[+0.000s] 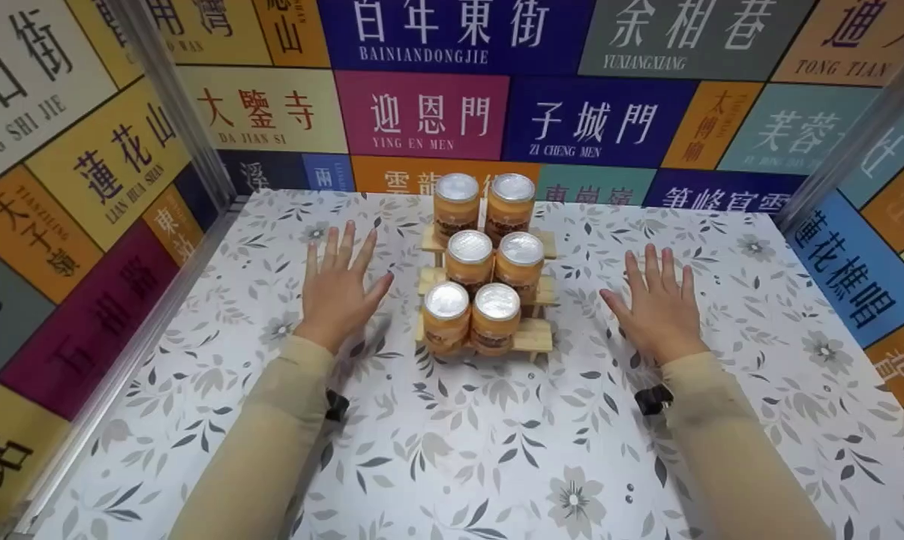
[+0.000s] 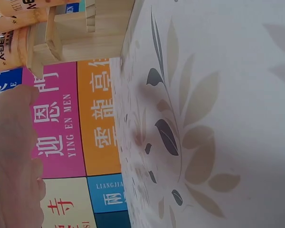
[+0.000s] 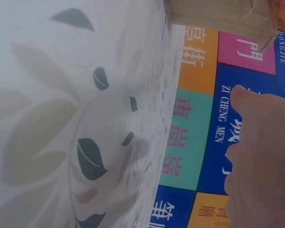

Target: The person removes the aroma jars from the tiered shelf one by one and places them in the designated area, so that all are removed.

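Six orange cans [image 1: 473, 266] with silvery lids stand upright in pairs on a three-step wooden rack [image 1: 533, 335] near the middle of a flower-print worktop [image 1: 436, 450], the lowest pair set toward the 9 o'clock end of its step, with bare wood at 3 o'clock. The narrow steps and closely set pairs look like the weak point: a sideways bump to the rack could topple a can, a careless reach for one could knock its neighbor, and a can set down half off a step edge could tip toward 6 o'clock. The cans lie at 3 o'clock from the left hand [image 1: 339, 289] and at 9 o'clock from the right hand [image 1: 660, 307], apart from both, the left being nearer. On each side the fingers [image 1: 345, 246] are straight, spread and released, grasping nothing, their tips pointing roughly to 12 o'clock; whether any fingertip rests on the worktop cannot be told. Beige sleeves [image 1: 260, 435] run back toward 6 o'clock, a small dark object at each wrist [image 1: 337, 406]. Beyond the rack, at 12 o'clock, rises a wall [image 1: 421, 116] of colored panels lettered with place names.
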{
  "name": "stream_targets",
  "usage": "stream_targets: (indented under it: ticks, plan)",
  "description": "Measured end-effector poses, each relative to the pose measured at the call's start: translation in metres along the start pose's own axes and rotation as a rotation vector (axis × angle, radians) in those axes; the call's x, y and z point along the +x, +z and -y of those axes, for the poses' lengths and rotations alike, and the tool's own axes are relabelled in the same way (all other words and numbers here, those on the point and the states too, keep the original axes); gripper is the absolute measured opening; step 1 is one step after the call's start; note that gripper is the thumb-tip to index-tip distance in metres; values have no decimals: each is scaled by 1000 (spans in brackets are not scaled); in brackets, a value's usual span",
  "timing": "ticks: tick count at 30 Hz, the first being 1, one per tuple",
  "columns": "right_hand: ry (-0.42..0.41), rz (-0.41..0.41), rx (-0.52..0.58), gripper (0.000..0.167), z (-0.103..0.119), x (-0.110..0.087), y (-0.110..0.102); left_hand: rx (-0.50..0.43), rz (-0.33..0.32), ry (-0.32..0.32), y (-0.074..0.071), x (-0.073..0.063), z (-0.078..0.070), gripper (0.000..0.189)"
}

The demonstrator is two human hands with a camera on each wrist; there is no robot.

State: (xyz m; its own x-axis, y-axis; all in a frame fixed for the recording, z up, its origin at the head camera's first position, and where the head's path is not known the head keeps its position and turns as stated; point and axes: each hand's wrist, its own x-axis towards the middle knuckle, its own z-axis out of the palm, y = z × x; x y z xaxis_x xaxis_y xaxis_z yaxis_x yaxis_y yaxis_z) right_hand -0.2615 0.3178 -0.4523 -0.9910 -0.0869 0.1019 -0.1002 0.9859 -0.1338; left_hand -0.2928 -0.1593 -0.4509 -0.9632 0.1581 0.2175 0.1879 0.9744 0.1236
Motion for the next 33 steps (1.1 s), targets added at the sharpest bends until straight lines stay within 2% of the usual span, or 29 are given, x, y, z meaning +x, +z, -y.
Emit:
stream_targets:
  ticks: [4,8,12,16,19,22,27,33]
  plan:
    - [3,1,0,88,2,1,0,-10,-7,3,0,-2,1,76]
    - [-1,-5,10,86,4,0,0,-98,-3,43,1,-7,1,75]
    - [-8,-22,24,84,6,-1,-2,-241,30,84,0,-13,-2,74]
    - [-20,-52,58,79,10,-1,-5,-457,86,100,-1,-17,-6,56]
    - [-28,-89,104,75,14,-1,-7,-641,160,116,2,-19,-9,43]
    - [-33,-133,156,72,18,0,-8,-758,247,139,6,-20,-12,38]
    - [-57,-200,254,64,28,-1,-12,-819,338,142,12,-22,-16,35]
    - [-110,-251,330,54,42,-1,-18,-845,349,135,15,-22,-18,36]
